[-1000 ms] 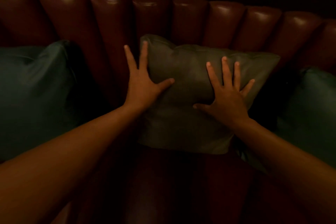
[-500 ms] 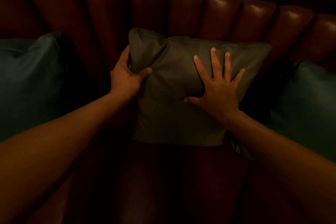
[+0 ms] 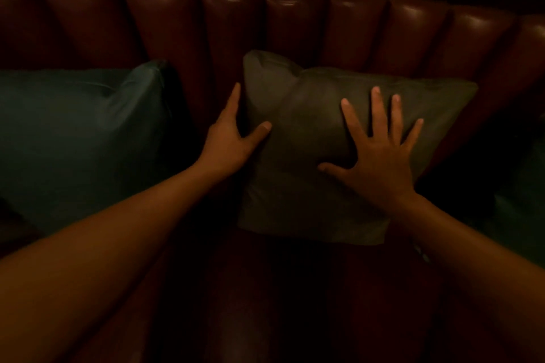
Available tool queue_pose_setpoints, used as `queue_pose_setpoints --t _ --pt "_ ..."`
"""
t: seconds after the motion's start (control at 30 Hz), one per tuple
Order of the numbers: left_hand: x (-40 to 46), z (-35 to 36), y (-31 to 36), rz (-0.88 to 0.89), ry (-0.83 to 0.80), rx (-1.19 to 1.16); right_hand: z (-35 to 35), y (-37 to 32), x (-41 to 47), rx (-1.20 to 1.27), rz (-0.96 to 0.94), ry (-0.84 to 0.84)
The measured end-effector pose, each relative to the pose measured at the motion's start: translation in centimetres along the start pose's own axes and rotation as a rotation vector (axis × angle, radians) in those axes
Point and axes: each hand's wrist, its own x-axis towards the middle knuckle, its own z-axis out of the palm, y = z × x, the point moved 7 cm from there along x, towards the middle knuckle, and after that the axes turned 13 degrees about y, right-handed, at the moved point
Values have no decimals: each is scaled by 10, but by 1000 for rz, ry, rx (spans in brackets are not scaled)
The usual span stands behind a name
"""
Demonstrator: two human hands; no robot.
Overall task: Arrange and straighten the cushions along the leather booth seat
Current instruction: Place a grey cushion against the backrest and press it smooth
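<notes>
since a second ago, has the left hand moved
Yes. It lay spread on the seat back beside the cushion; now the left hand grips the cushion's left edge, fingers tucked to the right behind it, thumb in front.

Olive-grey cushion (image 3: 324, 138), centre of frame: leans against the tufted backrest, lower edge on the seat; upper left corner puckered into a peak.

Left hand (image 3: 233, 141), centre left: grips the cushion's left edge, thumb across the front face, fingers going behind the edge.

Right hand (image 3: 380, 162), centre right: laid flat on the cushion's front, fingers straight and spread, thumb pointing left.

Teal cushion (image 3: 79, 132), left of frame: propped against the backrest, apart from the olive-grey one, a dark gap between them.

Second teal cushion (image 3: 522, 215), right edge: only partly visible, in shadow.

Dark red leather booth backrest (image 3: 295, 23), upper frame: vertical padded channels. Seat (image 3: 295, 303), lower frame: dim.
</notes>
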Motion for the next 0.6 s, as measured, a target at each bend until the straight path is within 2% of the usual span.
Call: queue_pose_setpoints --t 0.07,0.17,0.3,0.4,0.5,0.6 --pt "-6 -22 4 110 105 119 -3 -29 2 161 -78 76" --pt "-7 -64 11 252 253 236 -4 -78 12 385 -121 97" --pt "-16 -126 20 335 370 241 -10 -143 31 512 -160 114" --pt "-33 -176 17 395 499 258 -4 -189 34 630 -147 9" --pt "-49 -237 -21 310 693 322 18 -232 25 776 -35 -230" --pt "-63 -296 -82 99 816 341 36 -263 16 853 75 -310"
